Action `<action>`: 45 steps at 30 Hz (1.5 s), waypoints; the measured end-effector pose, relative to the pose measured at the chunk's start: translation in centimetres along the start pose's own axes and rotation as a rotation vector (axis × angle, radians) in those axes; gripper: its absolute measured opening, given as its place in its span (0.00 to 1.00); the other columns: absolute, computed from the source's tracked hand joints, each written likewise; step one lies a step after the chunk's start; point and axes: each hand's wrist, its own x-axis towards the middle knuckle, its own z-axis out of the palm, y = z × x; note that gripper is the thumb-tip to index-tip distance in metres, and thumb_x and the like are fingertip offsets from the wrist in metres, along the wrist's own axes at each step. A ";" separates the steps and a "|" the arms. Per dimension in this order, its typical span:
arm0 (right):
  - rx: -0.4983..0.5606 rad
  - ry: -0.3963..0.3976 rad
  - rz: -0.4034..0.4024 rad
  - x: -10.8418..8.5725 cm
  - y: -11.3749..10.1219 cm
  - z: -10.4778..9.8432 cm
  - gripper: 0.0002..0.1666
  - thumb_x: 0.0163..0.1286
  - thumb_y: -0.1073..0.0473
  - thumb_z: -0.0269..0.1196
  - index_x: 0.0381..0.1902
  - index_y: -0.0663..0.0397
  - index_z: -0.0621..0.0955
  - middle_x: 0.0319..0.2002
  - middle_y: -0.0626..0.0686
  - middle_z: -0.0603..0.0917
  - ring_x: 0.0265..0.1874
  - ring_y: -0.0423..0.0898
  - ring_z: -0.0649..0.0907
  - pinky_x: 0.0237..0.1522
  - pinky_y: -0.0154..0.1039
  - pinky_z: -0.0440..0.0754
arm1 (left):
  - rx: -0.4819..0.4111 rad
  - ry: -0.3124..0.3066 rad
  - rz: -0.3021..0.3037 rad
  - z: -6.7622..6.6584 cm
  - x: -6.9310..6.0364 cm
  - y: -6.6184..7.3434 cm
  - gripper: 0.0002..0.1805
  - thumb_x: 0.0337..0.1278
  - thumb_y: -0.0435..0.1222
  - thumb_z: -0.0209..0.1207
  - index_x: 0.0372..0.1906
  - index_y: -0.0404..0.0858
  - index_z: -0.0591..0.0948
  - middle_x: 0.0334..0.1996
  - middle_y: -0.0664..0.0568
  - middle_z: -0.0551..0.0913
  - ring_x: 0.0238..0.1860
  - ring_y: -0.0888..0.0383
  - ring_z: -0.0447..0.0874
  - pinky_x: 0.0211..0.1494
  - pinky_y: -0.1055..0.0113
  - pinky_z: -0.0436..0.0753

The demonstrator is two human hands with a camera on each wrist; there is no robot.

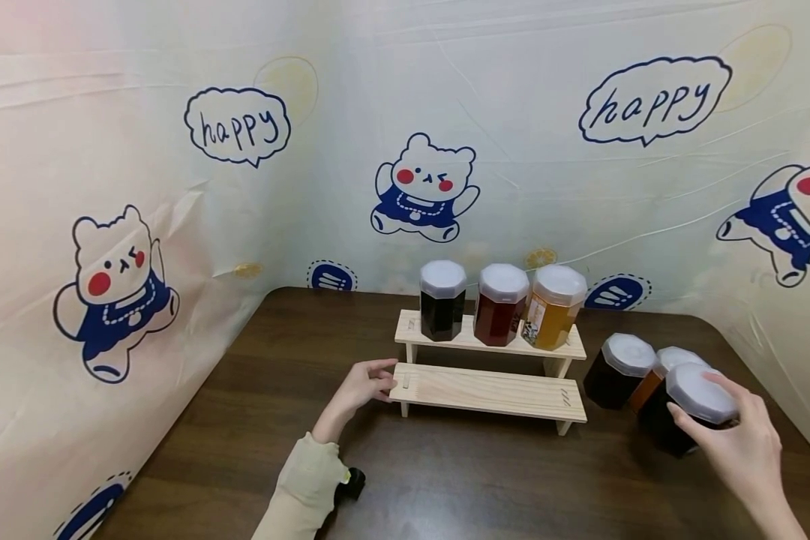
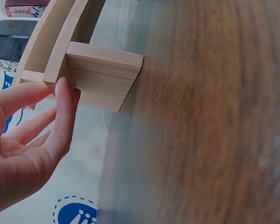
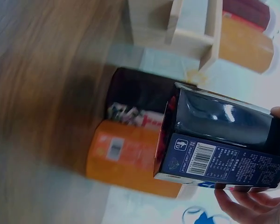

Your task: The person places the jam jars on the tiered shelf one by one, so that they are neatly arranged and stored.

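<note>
My right hand grips a dark jar with a frosted lid, thumb on one side and fingers on the other. In the right wrist view this jar is tilted, its blue barcode label showing. My left hand pinches the left end of the lower board of a two-step wooden rack; the left wrist view shows thumb and fingertips at the board's corner. On the upper step stand a black jar, a dark red jar and an amber jar. The lower step is bare.
Right of the rack, another dark jar and an orange jar stand close together beside the held one. A brown wood-grain table lies under everything. A printed cloth hangs behind and along the sides.
</note>
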 end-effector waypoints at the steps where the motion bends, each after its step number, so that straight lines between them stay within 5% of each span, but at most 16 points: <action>1: 0.020 -0.009 0.001 -0.3 -2.2 -0.4 0.39 0.34 0.63 0.74 0.51 0.46 0.77 0.42 0.53 0.74 0.42 0.32 0.69 0.35 0.36 0.62 | 0.002 0.000 -0.001 0.0 0.0 0.0 0.24 0.48 0.23 0.55 0.55 0.25 0.70 0.29 0.43 0.80 0.24 0.58 0.78 0.28 0.63 0.82; 6: 0.072 -0.033 -0.015 -1.0 -7.6 -0.9 0.36 0.34 0.67 0.73 0.48 0.53 0.77 0.38 0.35 0.68 0.38 0.20 0.62 0.35 0.24 0.60 | 0.007 0.004 -0.002 0.0 0.0 0.0 0.23 0.48 0.23 0.55 0.54 0.25 0.70 0.29 0.44 0.79 0.24 0.58 0.78 0.28 0.63 0.82; 13: 0.169 -0.087 -0.142 -1.1 -8.1 0.9 0.36 0.35 0.66 0.73 0.48 0.52 0.77 0.42 0.54 0.74 0.34 0.28 0.66 0.28 0.19 0.61 | -0.002 -0.001 0.000 0.0 -0.1 0.1 0.23 0.48 0.23 0.55 0.54 0.25 0.70 0.28 0.44 0.79 0.24 0.58 0.78 0.28 0.63 0.82; 16: 0.208 -0.100 -0.187 -1.0 -7.5 2.1 0.36 0.35 0.65 0.74 0.48 0.50 0.77 0.41 0.51 0.74 0.28 0.30 0.65 0.22 0.19 0.60 | -0.012 -0.010 0.000 -0.1 -0.3 0.5 0.23 0.49 0.23 0.55 0.55 0.25 0.70 0.28 0.44 0.79 0.24 0.58 0.78 0.28 0.63 0.82; 22: 0.225 -0.142 -0.290 -1.2 -10.8 2.6 0.37 0.33 0.67 0.74 0.48 0.56 0.77 0.42 0.56 0.74 0.34 0.30 0.66 0.26 0.22 0.63 | 0.010 -0.022 0.015 0.0 -1.5 2.3 0.23 0.49 0.22 0.54 0.54 0.22 0.68 0.29 0.41 0.79 0.24 0.57 0.77 0.29 0.62 0.82; 27: 0.241 -0.187 -0.319 -1.4 -13.1 3.4 0.37 0.33 0.71 0.73 0.48 0.58 0.76 0.43 0.59 0.74 0.41 0.27 0.66 0.33 0.21 0.64 | 0.001 -0.021 0.009 -0.1 -1.2 1.9 0.23 0.49 0.23 0.54 0.55 0.23 0.69 0.29 0.42 0.79 0.23 0.58 0.77 0.29 0.62 0.82; 36: 0.299 -0.253 -0.355 -1.5 -15.1 5.8 0.37 0.35 0.68 0.73 0.49 0.55 0.75 0.42 0.56 0.74 0.37 0.34 0.69 0.32 0.23 0.66 | 0.005 -0.009 0.010 -0.1 0.0 0.1 0.23 0.50 0.24 0.55 0.55 0.25 0.69 0.28 0.45 0.79 0.24 0.58 0.77 0.28 0.63 0.82; 45: 0.343 -0.280 -0.392 -1.8 -16.9 8.0 0.37 0.34 0.67 0.74 0.48 0.55 0.76 0.44 0.57 0.75 0.37 0.38 0.70 0.31 0.19 0.68 | 0.014 -0.022 0.010 0.0 -1.5 2.4 0.23 0.49 0.22 0.54 0.54 0.22 0.69 0.29 0.41 0.79 0.25 0.57 0.78 0.29 0.62 0.83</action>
